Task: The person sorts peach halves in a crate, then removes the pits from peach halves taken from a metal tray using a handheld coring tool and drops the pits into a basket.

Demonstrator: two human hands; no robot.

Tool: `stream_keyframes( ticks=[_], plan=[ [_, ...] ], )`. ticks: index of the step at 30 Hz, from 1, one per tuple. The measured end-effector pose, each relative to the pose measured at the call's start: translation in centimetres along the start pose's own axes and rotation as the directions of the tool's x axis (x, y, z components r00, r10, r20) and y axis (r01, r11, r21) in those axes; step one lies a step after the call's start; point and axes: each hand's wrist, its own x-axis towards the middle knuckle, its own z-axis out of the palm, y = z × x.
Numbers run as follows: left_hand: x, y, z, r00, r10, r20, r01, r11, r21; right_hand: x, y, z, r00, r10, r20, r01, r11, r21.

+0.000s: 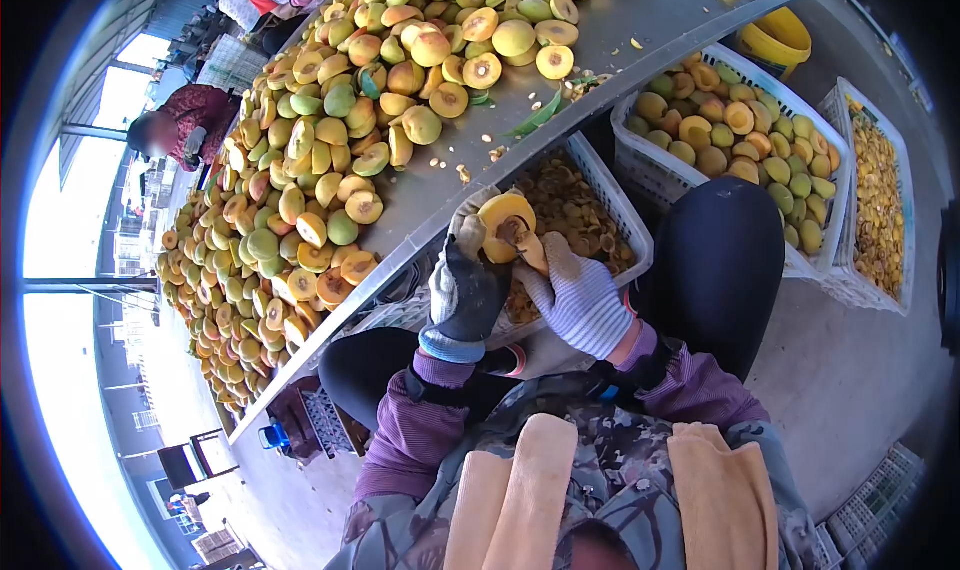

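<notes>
My left hand, in a grey-and-black work glove, is closed around a halved yellow peach with its cut face turned up. The middle of the cut face is brown. My right hand, in a striped white knit glove, is closed with its fingertips at the lower edge of that peach. A small tan piece shows at those fingertips; whether it is a tool or fruit I cannot make out. Both hands are above a white crate holding brown peach scraps, beside the metal table's edge.
A large heap of whole and halved peaches covers much of the table. To the right stand a crate of peaches, a crate of yellow pieces and a yellow bucket. Another person sits across the table at left.
</notes>
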Motion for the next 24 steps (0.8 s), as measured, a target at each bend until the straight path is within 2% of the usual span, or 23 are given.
stream_keyframes(
  ticks=[2,4,6,9,12,15,19,22,24],
  plan=[
    [-0.2,-1.3,1.1,0.995,-0.091,0.041,0.099,0.964,-0.247,-0.1,0.0,-0.1,1.0,-0.002,0.009,0.003,1.0,-0.017],
    [-0.2,-1.5,1.6,0.975,-0.204,0.094,0.223,0.838,-0.497,-0.2,-0.2,-0.3,1.0,-0.006,0.024,0.006,1.0,-0.028],
    [0.1,-0.5,1.8,0.929,-0.329,0.173,0.347,0.604,-0.717,-0.2,-0.3,-0.5,0.996,0.04,0.085,-0.038,0.999,-0.031],
    [0.4,0.7,2.1,0.828,-0.443,0.344,0.438,0.129,-0.889,-0.4,0.0,-0.2,0.99,0.052,0.132,-0.052,0.999,-0.006],
    [0.3,0.7,2.2,0.865,-0.42,0.276,0.39,0.216,-0.895,-0.8,0.2,0.1,0.99,0.028,0.141,-0.034,0.998,0.043],
    [0.4,1.0,2.1,0.875,-0.397,0.276,0.357,0.145,-0.923,-1.0,-0.2,-0.1,0.986,0.012,0.163,-0.032,0.992,0.123],
    [0.7,1.5,1.6,0.879,-0.407,0.248,0.407,0.373,-0.834,-1.1,-0.3,0.0,0.98,-0.009,0.198,-0.037,0.974,0.223],
    [1.0,1.2,1.2,0.901,-0.362,0.238,0.398,0.474,-0.785,-1.2,-0.1,0.2,0.98,-0.12,0.156,0.057,0.931,0.36],
    [1.0,1.6,1.2,0.907,-0.369,0.205,0.382,0.513,-0.768,-1.2,0.0,0.0,0.951,-0.058,0.303,-0.095,0.879,0.466]
  ],
)
